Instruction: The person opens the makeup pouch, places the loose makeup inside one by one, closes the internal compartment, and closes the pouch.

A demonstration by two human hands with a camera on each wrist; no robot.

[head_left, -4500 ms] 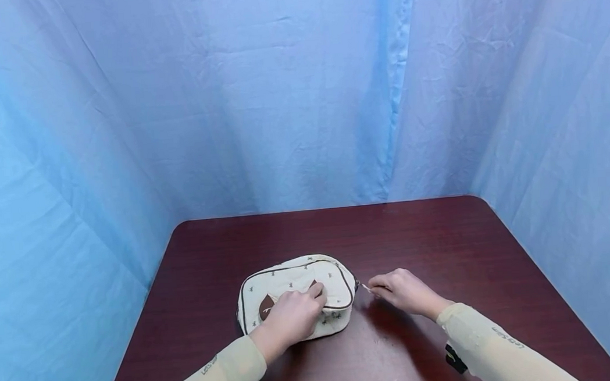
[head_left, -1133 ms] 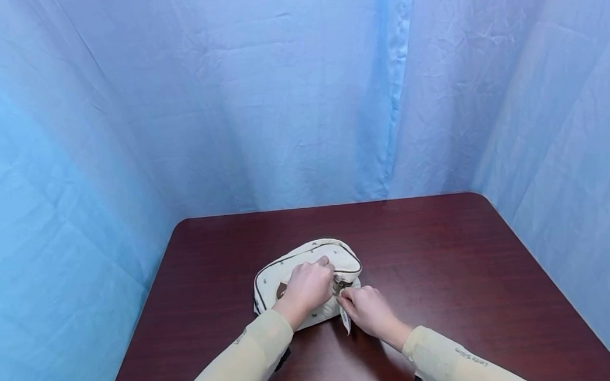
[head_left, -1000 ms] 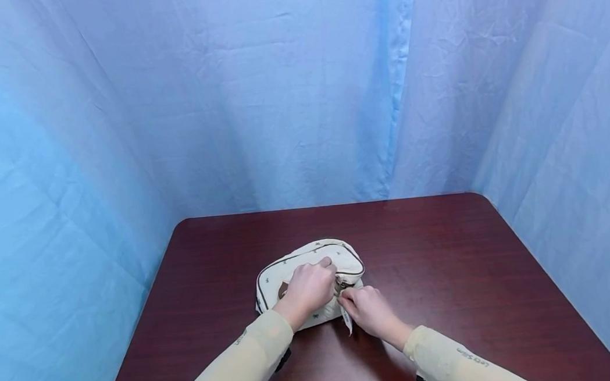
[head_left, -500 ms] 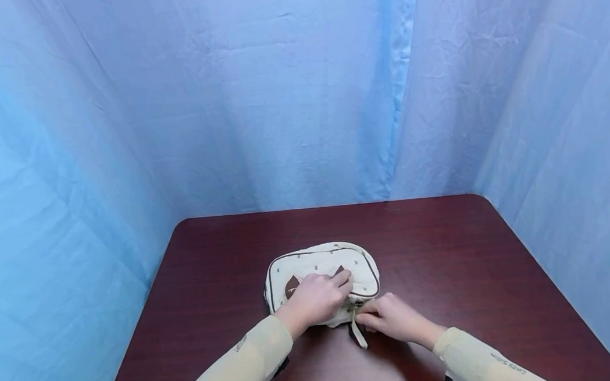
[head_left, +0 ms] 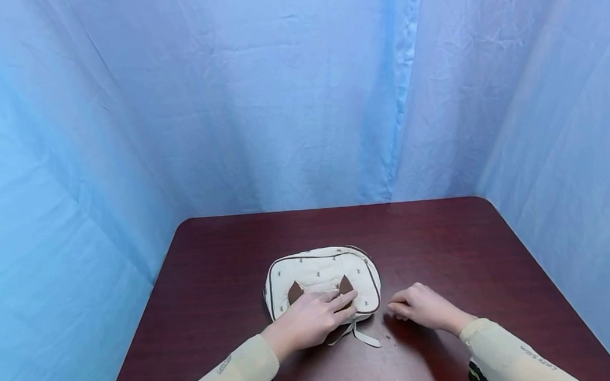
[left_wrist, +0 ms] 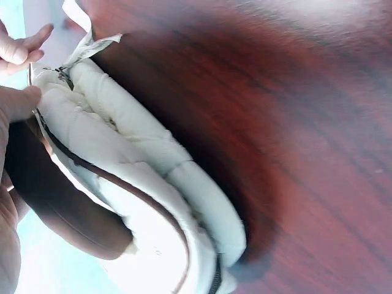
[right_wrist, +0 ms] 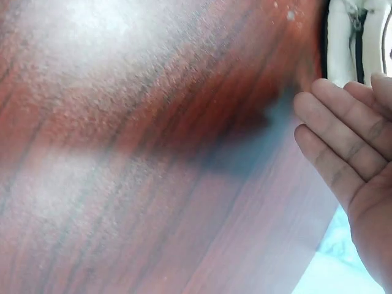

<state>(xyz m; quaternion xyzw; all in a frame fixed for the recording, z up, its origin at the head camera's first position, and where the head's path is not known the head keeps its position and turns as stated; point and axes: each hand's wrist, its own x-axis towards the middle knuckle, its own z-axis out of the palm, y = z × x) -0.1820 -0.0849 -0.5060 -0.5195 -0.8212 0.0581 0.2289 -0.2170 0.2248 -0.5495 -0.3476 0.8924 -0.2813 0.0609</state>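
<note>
A cream pouch (head_left: 317,268) with small dark motifs, brown piping and a brown handle (left_wrist: 67,196) lies on the dark red table. Across its front rests my left hand (head_left: 313,318), fingers loosely extended over the handle's right end and thumb at the piping in the left wrist view. From the pouch's near right corner, a pale ribbon pull (head_left: 368,339) trails onto the table. My right hand (head_left: 422,305) hovers to the right of the pouch, apart from it. The right wrist view shows its relaxed fingers (right_wrist: 334,122) with nothing between them and part of the zip (right_wrist: 357,30) beyond.
Wood-grained table (head_left: 434,241) surface surrounds the pouch, its far edge meeting blue curtains (head_left: 299,97) that hang at the back and both sides. A few tiny specks lie near the right hand.
Earlier my right hand pinched the ribbon pull and brought it from the right end to the near corner; now it has let go and withdrawn right. The pouch has shifted right and turned slightly.
</note>
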